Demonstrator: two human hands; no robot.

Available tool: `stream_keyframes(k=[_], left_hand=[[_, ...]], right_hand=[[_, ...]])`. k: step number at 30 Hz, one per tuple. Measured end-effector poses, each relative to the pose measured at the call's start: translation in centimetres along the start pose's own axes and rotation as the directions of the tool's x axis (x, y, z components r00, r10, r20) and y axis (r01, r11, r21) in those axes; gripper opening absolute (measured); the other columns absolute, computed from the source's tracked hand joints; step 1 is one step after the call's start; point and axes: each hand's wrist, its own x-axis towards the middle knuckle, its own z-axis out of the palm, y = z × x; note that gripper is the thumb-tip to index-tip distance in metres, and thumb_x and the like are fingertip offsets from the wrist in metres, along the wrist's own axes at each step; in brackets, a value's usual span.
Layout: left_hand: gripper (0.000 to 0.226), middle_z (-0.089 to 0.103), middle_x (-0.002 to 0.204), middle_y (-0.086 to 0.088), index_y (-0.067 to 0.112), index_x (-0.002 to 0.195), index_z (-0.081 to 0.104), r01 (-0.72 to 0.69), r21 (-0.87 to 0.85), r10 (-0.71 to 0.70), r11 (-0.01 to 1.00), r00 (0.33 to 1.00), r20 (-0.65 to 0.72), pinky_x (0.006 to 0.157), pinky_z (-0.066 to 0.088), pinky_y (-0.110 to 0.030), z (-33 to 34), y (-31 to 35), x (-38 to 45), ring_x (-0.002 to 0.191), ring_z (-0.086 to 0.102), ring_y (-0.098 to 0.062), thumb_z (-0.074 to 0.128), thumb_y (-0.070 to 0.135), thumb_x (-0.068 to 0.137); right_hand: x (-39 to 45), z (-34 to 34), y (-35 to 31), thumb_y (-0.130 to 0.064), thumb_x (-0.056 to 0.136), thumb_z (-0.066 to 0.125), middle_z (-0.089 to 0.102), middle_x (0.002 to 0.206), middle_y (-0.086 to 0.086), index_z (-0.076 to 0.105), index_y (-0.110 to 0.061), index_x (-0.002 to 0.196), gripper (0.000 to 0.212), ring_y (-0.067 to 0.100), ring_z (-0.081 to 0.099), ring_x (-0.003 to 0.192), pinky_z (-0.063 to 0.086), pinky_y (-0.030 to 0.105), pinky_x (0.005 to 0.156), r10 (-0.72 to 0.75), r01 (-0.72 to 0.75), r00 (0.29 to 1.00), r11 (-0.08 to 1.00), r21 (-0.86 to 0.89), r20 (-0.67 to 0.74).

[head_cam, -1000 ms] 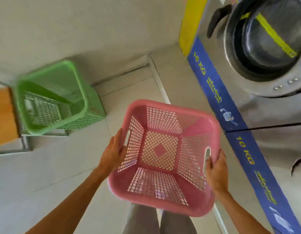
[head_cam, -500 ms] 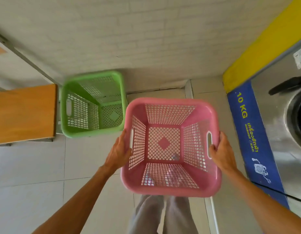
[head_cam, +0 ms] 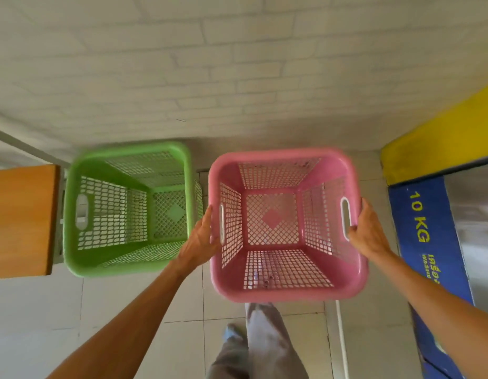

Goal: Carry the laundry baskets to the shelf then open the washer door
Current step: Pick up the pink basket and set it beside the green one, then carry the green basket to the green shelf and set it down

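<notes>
The fingers of the left hand [head_cam: 200, 237] are hidden behind the wall of the pink basket [head_cam: 288, 292]. The washer [head_cam: 472, 203] is cut by the right edge, so its door is not visible. The green basket [head_cam: 128, 269] is slightly blurred.

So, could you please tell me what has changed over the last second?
The view swung left, away from the washer, so the pink basket now sits level beside the green basket. Both the left hand and right hand still grip its handles; it remains empty.
</notes>
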Motion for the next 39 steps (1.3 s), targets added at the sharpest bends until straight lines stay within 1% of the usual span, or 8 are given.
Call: stream_keyframes(k=[3, 6, 9, 14, 18, 23, 27, 39], left_hand=[[0.097, 0.043, 0.147, -0.021, 0.022, 0.157, -0.009, 0.013, 0.011, -0.013, 1.0, 1.0, 0.011, 0.094, 0.053, -0.056, 1.4, -1.0, 4.3, 0.12, 0.056, -0.036, 0.057, 0.018, 0.087], [0.094, 0.04, 0.15, -0.021, 0.029, 0.156, -0.014, 0.017, 0.027, -0.017, 0.999, 1.0, 0.01, 0.09, 0.057, -0.053, 3.0, -2.9, 7.5, 0.117, 0.059, -0.036, 0.046, 0.022, 0.083], [0.097, 0.041, 0.15, -0.021, 0.017, 0.157, -0.009, 0.025, 0.048, -0.026, 0.999, 0.999, 0.03, 0.093, 0.055, -0.052, 2.8, -2.2, 8.6, 0.121, 0.057, -0.038, 0.055, 0.009, 0.084], [0.107, 0.037, 0.156, -0.017, 0.009, 0.157, -0.006, 0.036, 0.07, -0.04, 0.997, 0.997, 0.06, 0.103, 0.047, -0.037, 2.3, -1.1, 9.9, 0.132, 0.051, -0.034, 0.068, 0.003, 0.081], [0.1, 0.045, 0.149, -0.015, 0.011, 0.158, 0.001, 0.088, 0.031, -0.09, 0.996, 0.992, 0.093, 0.102, 0.05, -0.051, 1.9, 0.2, 9.8, 0.129, 0.052, -0.032, 0.068, 0.01, 0.083], [0.089, 0.044, 0.148, -0.013, 0.015, 0.154, 0.018, 0.157, 0.008, -0.157, 0.988, 0.987, 0.037, 0.104, 0.046, -0.056, 0.3, 1.6, 7.1, 0.135, 0.044, -0.032, 0.065, 0.035, 0.081], [0.094, 0.029, 0.158, -0.02, 0.012, 0.157, 0.009, 0.217, 0.002, -0.217, 0.976, 0.976, 0.002, 0.114, 0.036, -0.052, -1.8, 0.5, 4.4, 0.144, 0.032, -0.037, 0.067, 0.036, 0.088], [0.079, 0.046, 0.142, -0.022, 0.007, 0.152, 0.024, 0.393, -0.108, -0.407, 0.913, 0.88, -0.243, 0.101, 0.048, -0.052, -12.2, -15.7, -7.1, 0.128, 0.049, -0.037, 0.068, 0.026, 0.089]], right_hand=[[3.9, 0.8, 0.1, 0.014, 0.078, 0.065, 0.054, 0.109, 0.012, 0.037, -0.008, 0.136, 0.068, 0.018, 0.058, 0.07, 0.041, 0.018, 0.047, 0.045, -0.045, 0.999, 0.999, -0.015, -0.003], [6.9, 1.8, 0.7, 0.013, 0.076, 0.07, 0.059, 0.104, 0.007, 0.035, -0.013, 0.138, 0.075, 0.008, 0.058, 0.063, 0.046, 0.022, 0.044, 0.068, -0.067, 0.996, 0.998, -0.014, 0.054], [9.3, 2.7, 1.4, 0.009, 0.079, 0.071, 0.065, 0.102, 0.009, 0.034, -0.021, 0.137, 0.075, 0.01, 0.065, 0.062, 0.054, 0.025, 0.042, 0.064, -0.064, 0.995, 0.998, -0.007, 0.075], [10.3, 3.0, 1.3, 0.011, 0.082, 0.066, 0.062, 0.099, 0.008, 0.034, -0.019, 0.137, 0.07, 0.008, 0.06, 0.059, 0.044, 0.018, 0.037, 0.088, -0.087, 0.994, 0.996, -0.011, 0.063], [9.9, 2.7, 1.1, 0.009, 0.079, 0.071, 0.063, 0.099, 0.012, 0.036, -0.015, 0.137, 0.072, 0.012, 0.062, 0.059, 0.045, 0.019, 0.036, 0.115, -0.114, 0.991, 0.993, -0.012, 0.067], [7.0, 2.3, -2.8, -0.009, 0.082, 0.072, 0.059, 0.116, 0.026, 0.045, -0.002, 0.131, 0.057, 0.041, 0.062, 0.099, 0.056, 0.052, 0.08, -0.04, -0.002, 0.99, 0.958, -0.287, -0.139], [5.2, 4.5, -8.0, -0.022, 0.088, 0.067, 0.057, 0.127, 0.025, 0.045, -0.001, 0.136, 0.058, 0.041, 0.055, 0.118, 0.048, 0.053, 0.098, -0.148, 0.133, 0.988, 0.944, -0.302, -0.029], [-1.5, 16.2, -26.3, -0.021, 0.09, 0.061, 0.059, 0.116, 0.023, 0.048, -0.002, 0.13, 0.047, 0.041, 0.055, 0.109, 0.046, 0.05, 0.09, -0.401, 0.408, 0.913, 0.893, -0.19, 0.077]])
